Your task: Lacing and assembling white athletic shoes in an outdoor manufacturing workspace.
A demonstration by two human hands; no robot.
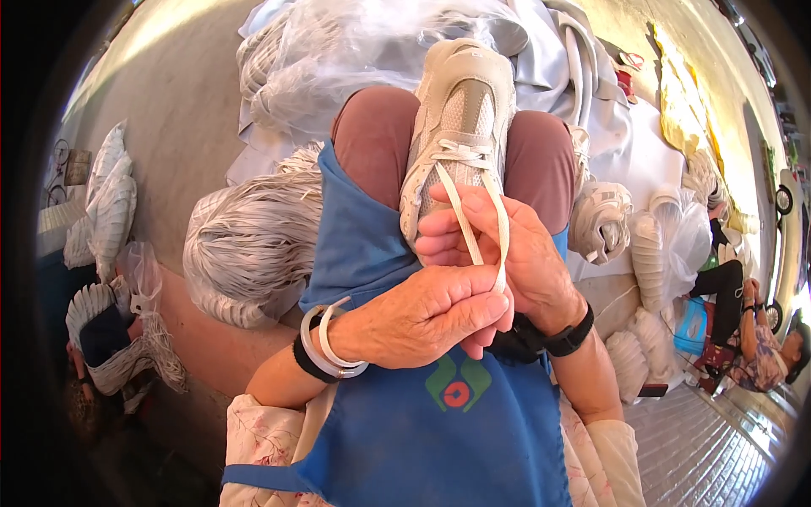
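A beige mesh sneaker (460, 127) is held upright between my knees, its toe pointing away from me. Two pale shoelaces (465, 221) run from its upper eyelets down toward me. My left hand (431, 317) pinches the laces together between thumb and fingers, above my blue apron (422, 431). Just behind the laces lies my right hand (524, 245), palm partly up and fingers stretched toward the left; the laces cross in front of it. Part of its lower palm and fingertips is hidden by my left hand.
A bundle of grey-white laces or strips (253, 245) sits left of my knees. Clear plastic wrap (338, 59) and grey sheeting (574, 76) lie ahead. Another shoe (601, 221) is at the right, near wrapped stacks (667, 241). A seated person (764, 355) is at far right.
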